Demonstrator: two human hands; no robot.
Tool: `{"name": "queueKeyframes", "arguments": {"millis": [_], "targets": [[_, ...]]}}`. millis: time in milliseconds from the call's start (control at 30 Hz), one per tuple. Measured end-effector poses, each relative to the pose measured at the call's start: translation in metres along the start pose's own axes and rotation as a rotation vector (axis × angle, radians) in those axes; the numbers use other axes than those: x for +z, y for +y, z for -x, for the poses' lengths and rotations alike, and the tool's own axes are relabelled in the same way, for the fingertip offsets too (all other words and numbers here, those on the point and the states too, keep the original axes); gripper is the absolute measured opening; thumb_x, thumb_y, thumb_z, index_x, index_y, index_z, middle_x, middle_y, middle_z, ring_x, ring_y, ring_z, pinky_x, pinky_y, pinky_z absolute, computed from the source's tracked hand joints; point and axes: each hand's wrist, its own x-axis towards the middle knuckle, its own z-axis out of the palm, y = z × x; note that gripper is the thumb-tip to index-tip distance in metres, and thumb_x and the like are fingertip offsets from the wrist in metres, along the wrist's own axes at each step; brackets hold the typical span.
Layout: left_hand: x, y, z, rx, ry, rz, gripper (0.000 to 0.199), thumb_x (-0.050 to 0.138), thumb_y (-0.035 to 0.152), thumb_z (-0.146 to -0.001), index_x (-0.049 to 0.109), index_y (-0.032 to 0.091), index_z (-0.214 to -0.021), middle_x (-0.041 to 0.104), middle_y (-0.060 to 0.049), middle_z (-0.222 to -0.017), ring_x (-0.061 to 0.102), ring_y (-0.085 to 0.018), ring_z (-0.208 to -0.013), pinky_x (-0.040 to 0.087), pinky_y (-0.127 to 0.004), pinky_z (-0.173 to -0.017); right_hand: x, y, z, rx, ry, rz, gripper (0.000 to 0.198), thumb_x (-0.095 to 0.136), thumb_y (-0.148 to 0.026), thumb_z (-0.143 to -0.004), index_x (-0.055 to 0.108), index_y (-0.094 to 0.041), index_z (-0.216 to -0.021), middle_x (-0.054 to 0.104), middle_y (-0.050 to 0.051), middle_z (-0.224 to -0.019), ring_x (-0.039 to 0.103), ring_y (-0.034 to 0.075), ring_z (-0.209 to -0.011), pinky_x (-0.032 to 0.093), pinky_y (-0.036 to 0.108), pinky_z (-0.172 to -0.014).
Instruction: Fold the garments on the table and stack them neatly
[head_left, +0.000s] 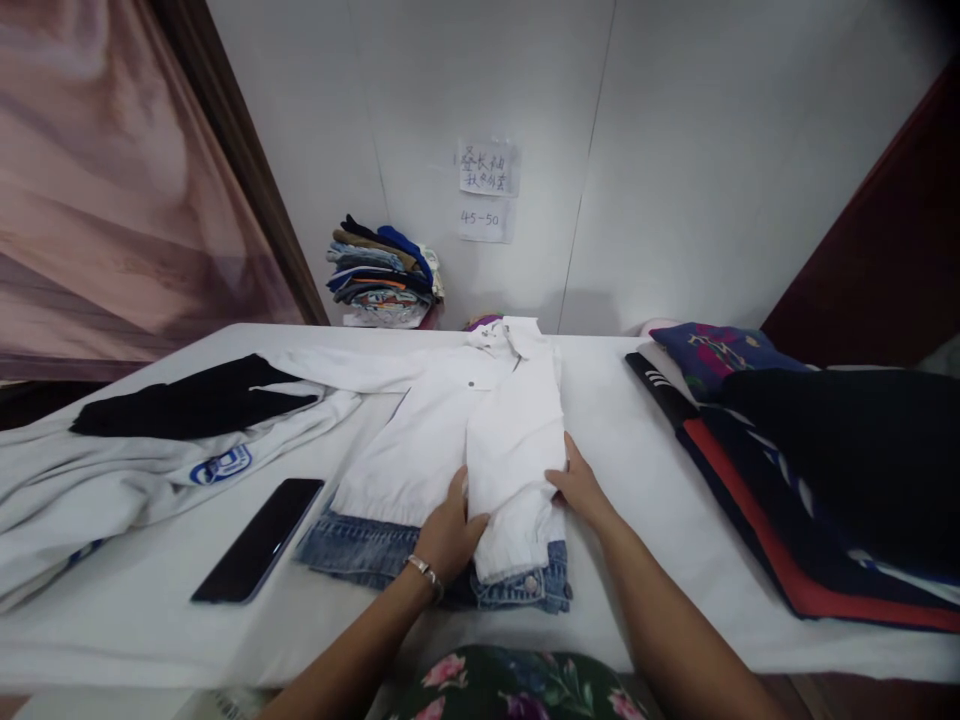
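A white jacket [405,455] with a collar and a blue denim hem [360,545] lies spread on the table in front of me. Its right side, with the sleeve [514,480], is folded inward over the front. My left hand [452,525], with a bracelet at the wrist, grips the inner edge of that folded part near the cuff. On the outer edge, my right hand [581,487] pinches the cloth between thumb and fingers. The other sleeve [352,368] stretches out to the left. Some of my left fingertips are hidden under the fabric.
Left of the jacket are a black phone [259,540], a pale garment [150,480] with a blue logo, and a black cloth piece [199,400]. Folded dark and red clothes [825,480] are piled at right. Another clothes stack [382,270] stands by the wall, near paper notes [487,190].
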Motion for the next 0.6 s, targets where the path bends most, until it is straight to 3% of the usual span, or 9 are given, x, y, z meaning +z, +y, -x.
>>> {"name": "queueKeyframes", "arguments": {"millis": [100, 167, 200, 300, 367, 467, 600], "targets": [[0.000, 0.006, 0.010, 0.073, 0.243, -0.034, 0.071, 0.049, 0.036, -0.085, 0.020, 0.017, -0.148, 0.056, -0.015, -0.131, 0.059, -0.030, -0.114, 0.047, -0.042, -0.093, -0.003, 0.003, -0.001, -0.082, 0.062, 0.387, 0.093, 0.068, -0.024, -0.066, 0.029, -0.024, -0.150, 0.068, 0.008, -0.112, 0.063, 0.028, -0.098, 0.047, 0.039, -0.085], [0.002, 0.014, 0.020, 0.242, 0.347, -0.066, 0.061, 0.048, 0.040, -0.087, 0.034, 0.020, -0.143, 0.048, -0.015, -0.141, 0.047, -0.031, -0.129, 0.039, -0.046, -0.106, -0.004, 0.002, 0.000, -0.128, 0.098, 0.575, 0.090, 0.065, -0.028, -0.070, 0.026, -0.023, -0.151, 0.059, 0.010, -0.130, 0.055, 0.030, -0.118, 0.042, 0.039, -0.096], [0.004, 0.018, 0.025, 0.332, 0.340, -0.082, 0.058, 0.049, 0.042, -0.087, 0.039, 0.023, -0.141, 0.047, -0.014, -0.142, 0.043, -0.031, -0.132, 0.034, -0.048, -0.110, -0.005, 0.001, 0.000, -0.145, 0.106, 0.634, 0.089, 0.063, -0.029, -0.072, 0.024, -0.022, -0.152, 0.054, 0.011, -0.136, 0.051, 0.031, -0.123, 0.040, 0.038, -0.098], [0.013, 0.026, 0.032, 0.571, 0.127, -0.101, 0.056, 0.058, 0.050, -0.082, 0.049, 0.033, -0.134, 0.053, -0.010, -0.138, 0.044, -0.033, -0.129, 0.030, -0.053, -0.111, -0.005, 0.000, 0.001, -0.164, 0.104, 0.717, 0.086, 0.059, -0.031, -0.077, 0.020, -0.019, -0.153, 0.049, 0.012, -0.141, 0.048, 0.030, -0.126, 0.038, 0.038, -0.101], [0.022, 0.025, 0.030, 0.643, -0.041, -0.111, 0.063, 0.065, 0.058, -0.074, 0.053, 0.035, -0.131, 0.056, -0.010, -0.134, 0.048, -0.035, -0.125, 0.031, -0.054, -0.109, -0.005, 0.001, 0.000, -0.172, 0.098, 0.742, 0.084, 0.057, -0.032, -0.079, 0.020, -0.018, -0.153, 0.051, 0.013, -0.139, 0.049, 0.030, -0.124, 0.038, 0.038, -0.100], [0.035, 0.018, 0.022, 0.614, -0.166, -0.152, 0.081, 0.072, 0.064, -0.062, 0.050, 0.035, -0.134, 0.057, -0.011, -0.132, 0.048, -0.037, -0.123, 0.031, -0.055, -0.107, -0.005, 0.004, -0.001, -0.210, 0.093, 0.789, 0.077, 0.055, -0.032, -0.081, 0.024, -0.019, -0.151, 0.054, 0.013, -0.134, 0.051, 0.029, -0.120, 0.039, 0.039, -0.098], [0.045, 0.007, 0.015, 0.568, -0.193, -0.214, 0.100, 0.074, 0.069, -0.052, 0.042, 0.037, -0.141, 0.050, -0.010, -0.140, 0.041, -0.040, -0.129, 0.024, -0.057, -0.112, -0.004, 0.009, -0.003, -0.247, 0.106, 0.848, 0.067, 0.054, -0.030, -0.083, 0.036, -0.023, -0.146, 0.045, 0.012, -0.144, 0.042, 0.029, -0.130, 0.037, 0.040, -0.103]]}}
